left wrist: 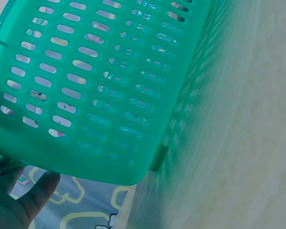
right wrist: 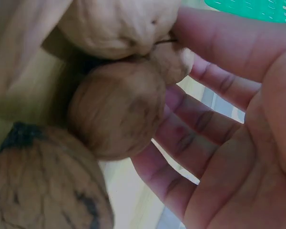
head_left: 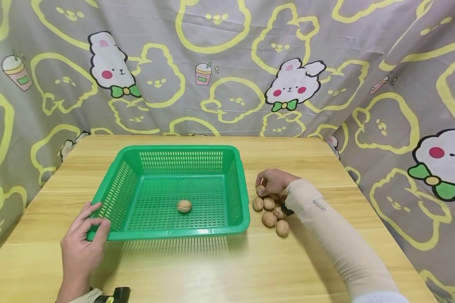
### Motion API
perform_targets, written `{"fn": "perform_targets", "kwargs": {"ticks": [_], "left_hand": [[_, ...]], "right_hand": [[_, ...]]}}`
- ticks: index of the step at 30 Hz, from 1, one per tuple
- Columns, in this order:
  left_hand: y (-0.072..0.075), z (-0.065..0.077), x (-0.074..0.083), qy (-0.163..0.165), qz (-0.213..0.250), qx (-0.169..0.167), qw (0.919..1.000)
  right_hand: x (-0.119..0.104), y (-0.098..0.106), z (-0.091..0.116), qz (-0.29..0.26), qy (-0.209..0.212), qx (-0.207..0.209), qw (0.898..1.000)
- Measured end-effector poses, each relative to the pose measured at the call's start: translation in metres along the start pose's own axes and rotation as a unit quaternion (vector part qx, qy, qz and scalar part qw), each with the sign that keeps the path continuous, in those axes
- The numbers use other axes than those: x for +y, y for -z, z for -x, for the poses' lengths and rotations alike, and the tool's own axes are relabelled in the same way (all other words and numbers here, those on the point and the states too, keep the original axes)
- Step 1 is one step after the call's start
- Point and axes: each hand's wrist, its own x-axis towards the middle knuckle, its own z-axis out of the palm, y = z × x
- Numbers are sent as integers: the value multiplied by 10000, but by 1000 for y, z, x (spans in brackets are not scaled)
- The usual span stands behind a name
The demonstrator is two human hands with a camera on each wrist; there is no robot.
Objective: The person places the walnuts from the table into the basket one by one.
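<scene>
A green plastic basket (head_left: 221, 230) stands on the wooden table, with one walnut (head_left: 184, 206) on its slotted floor. My left hand (head_left: 81, 244) grips the rim at its near left corner, thumb toward the front. To the right of the basket, my right hand (head_left: 277, 181) reaches down over a small pile of walnuts (head_left: 269, 219). Between its thumb and fingers it holds a walnut (head_left: 260, 190) at the pile's far left edge. The right wrist view shows that walnut (right wrist: 119, 24) close up, others just beneath it. Part of the pile is hidden under the hand and wrist.
The light wooden table (head_left: 182, 273) runs back to a grey curtain (head_left: 235, 63) with yellow cartoon outlines, which also hangs at both sides. A dark wrist device (head_left: 115, 296) shows below my left hand. A beige sleeve (head_left: 337, 235) covers the right forearm.
</scene>
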Motion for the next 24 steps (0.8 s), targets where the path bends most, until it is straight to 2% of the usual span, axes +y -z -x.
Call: {"fn": "perform_targets", "kwargs": {"ticks": [10, 19, 24], "left_hand": [[1, 0, 4, 71, -41, -31, 10000], [1, -1, 1, 26, -99, -33, 9999], [0, 0, -1, -55, -18, 26, 10000]], "right_hand": [[-5, 7, 2, 108, 144, 177, 9997], [-6, 23, 7, 110, 686, 650, 9955], [-11, 33, 9, 78, 605, 837, 9946]]}}
